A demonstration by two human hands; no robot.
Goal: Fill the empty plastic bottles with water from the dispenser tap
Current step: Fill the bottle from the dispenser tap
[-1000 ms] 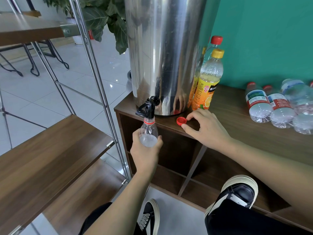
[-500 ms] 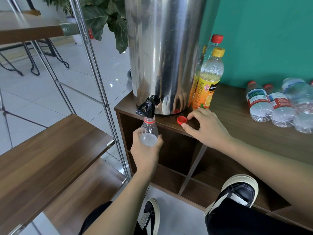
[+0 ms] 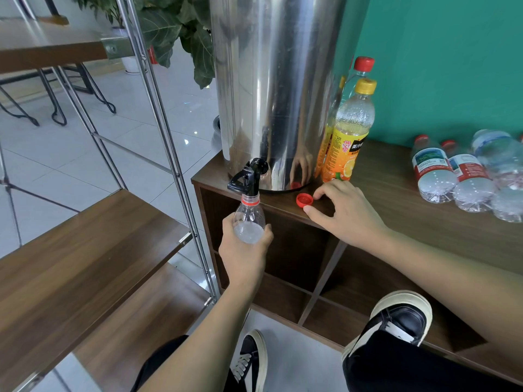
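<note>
Right grip point(image 3: 343, 212) off cap point(image 3: 304, 200)

My wooden cabinet top point(image 3: 396, 193) carries the steel dispenser point(image 3: 277, 94), a red cap point(image 3: 304, 200), upright juice bottles point(image 3: 349, 137) and lying water bottles point(image 3: 464, 176).

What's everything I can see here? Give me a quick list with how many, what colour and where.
water dispenser: one, shiny steel, on the cabinet's left end
tap: one, black, at the dispenser's base, over the cabinet edge
clear bottle: one, red neck ring, uncapped, mouth right under the tap
loose cap: one, red, on the cabinet top
juice bottle: one, orange label, yellow cap, upright beside the dispenser
red-capped bottle: one, clear, upright behind the juice bottle
lying bottles: at least three, clear, on the cabinet's right
cabinet: one, dark wood
shelf rack: one, wood and metal, at left
plant: one, green, behind
shoes: two, black and white
left hand: grips the clear bottle
right hand: on the cabinet, fingers at the loose cap
</note>
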